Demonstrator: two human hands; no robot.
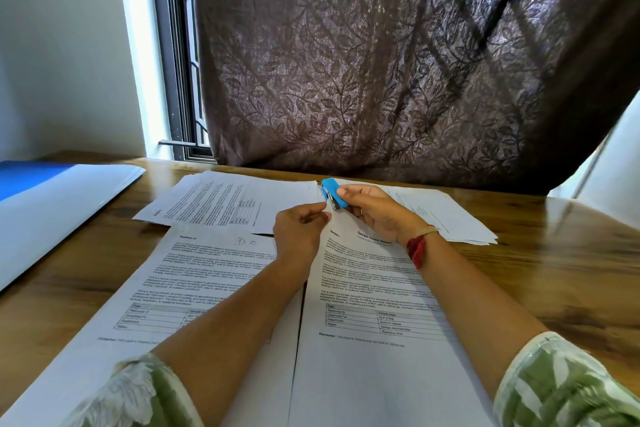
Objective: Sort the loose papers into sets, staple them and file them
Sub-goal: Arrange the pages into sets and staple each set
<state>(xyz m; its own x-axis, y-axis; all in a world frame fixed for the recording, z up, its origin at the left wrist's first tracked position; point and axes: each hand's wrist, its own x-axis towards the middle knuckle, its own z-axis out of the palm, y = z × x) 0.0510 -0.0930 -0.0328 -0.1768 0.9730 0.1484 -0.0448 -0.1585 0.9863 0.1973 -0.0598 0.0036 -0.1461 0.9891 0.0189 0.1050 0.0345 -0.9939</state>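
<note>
Centre frame: my right hand (375, 210) is wrapped around a small blue stapler (333, 193), its mouth at the top-left corner of the right-hand paper set (367, 288). My left hand (298, 229) is curled narrow, thumb and fingertips pinching that same corner just beside the stapler's mouth.

A second set, headed "Section 10" (194, 274), lies lower left, edge to edge with the first. More loose sheets (221, 201) lie fanned above centre, another pile (446, 215) at centre right. The open blue file folder (52, 204) waits at the left edge of the bench (571, 274).

Risks as I judge them:
- Left fingertips very near the stapler's mouth; a careless squeeze could nip them.
- If the pinch slackens, sheets may skew and staple crooked, or the bottom page may be missed.
- I cannot tell whether the corner is fully seated in the mouth.
- Neighbouring sets touch; a sleeve could drag pages across and mix them.
</note>
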